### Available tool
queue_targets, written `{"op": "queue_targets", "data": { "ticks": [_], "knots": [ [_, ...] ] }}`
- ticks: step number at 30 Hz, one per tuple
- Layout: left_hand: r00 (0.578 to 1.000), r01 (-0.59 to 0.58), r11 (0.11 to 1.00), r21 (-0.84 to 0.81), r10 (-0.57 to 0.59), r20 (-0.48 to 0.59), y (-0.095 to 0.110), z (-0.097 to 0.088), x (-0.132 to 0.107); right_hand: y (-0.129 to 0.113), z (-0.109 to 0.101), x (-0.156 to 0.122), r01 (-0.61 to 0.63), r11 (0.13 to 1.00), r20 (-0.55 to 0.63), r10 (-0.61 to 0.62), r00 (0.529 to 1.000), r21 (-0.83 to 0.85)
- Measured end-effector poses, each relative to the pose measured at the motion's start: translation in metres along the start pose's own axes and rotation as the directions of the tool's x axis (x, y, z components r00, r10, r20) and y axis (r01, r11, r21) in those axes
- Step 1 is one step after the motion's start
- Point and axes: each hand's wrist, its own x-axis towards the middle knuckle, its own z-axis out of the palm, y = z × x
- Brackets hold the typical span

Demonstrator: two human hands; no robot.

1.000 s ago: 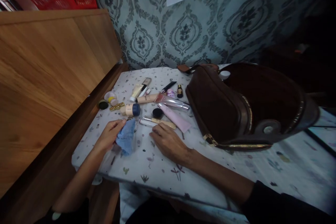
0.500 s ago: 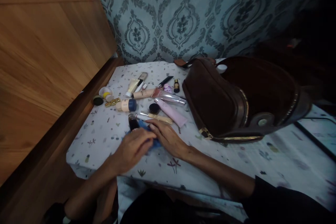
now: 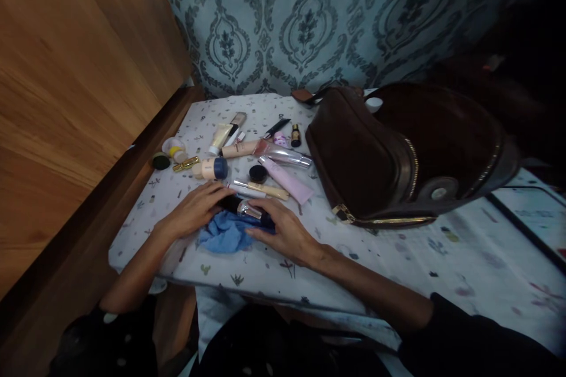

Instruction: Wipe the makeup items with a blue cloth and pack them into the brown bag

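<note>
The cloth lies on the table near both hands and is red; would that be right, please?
The colour is wrong: in the head view, the cloth is blue. It lies on the table near the left hand and right hand.

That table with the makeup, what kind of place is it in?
Probably a room at home: patterned wallpaper behind, with makeup tubes and a brown bag on a plant-print tablecloth.

No legible lettering on anything here.

Your left hand (image 3: 194, 209), fingers (image 3: 214, 190) bent, faces your right hand (image 3: 285, 228), thumb (image 3: 260, 235) apart from its fingers; each forearm (image 3: 375, 291) extends behind its hand.
</note>
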Motion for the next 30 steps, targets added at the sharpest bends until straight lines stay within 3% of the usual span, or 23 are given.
{"op": "queue_targets", "data": {
  "ticks": [4,10,14,19,22,25,27,30],
  "knots": [
    [0.999,0.038,0.987,-0.157,-0.035,0.02,0.011,0.003,0.004,-0.001,-0.011,0.003,-0.148,0.962,-0.081,0.171,0.982,0.23],
    [0.989,0.122,0.938,-0.324,-0.141,-0.036,0.042,0.017,0.014,-0.002,-0.022,0.01,-0.281,0.762,-0.144,0.438,0.888,0.583],
    [0.972,0.196,0.864,-0.463,-0.235,-0.028,0.059,0.029,0.022,-0.001,-0.024,0.014,-0.209,0.698,-0.195,0.452,0.871,0.685],
    [0.956,0.17,0.693,-0.701,-0.289,-0.054,0.08,0.035,0.029,0.001,-0.021,0.014,-0.265,0.607,-0.023,0.424,0.905,0.75],
    [0.959,0.183,0.76,-0.623,-0.278,-0.056,0.092,0.037,0.027,0.001,-0.021,0.014,-0.287,0.571,0.009,0.44,0.898,0.769],
    [0.965,0.2,0.92,-0.336,-0.244,-0.094,0.097,0.04,0.015,-0.003,-0.025,0.015,-0.272,0.512,0.004,0.463,0.886,0.815],
    [0.982,0.173,0.967,-0.189,-0.184,-0.04,0.093,0.036,0.004,-0.006,-0.028,0.016,-0.243,0.473,-0.012,0.475,0.88,0.847],
    [0.987,0.156,0.968,-0.196,-0.147,0.059,0.076,0.017,-0.005,-0.009,-0.032,0.016,-0.236,0.414,0.004,0.489,0.872,0.879]
  ]
}}
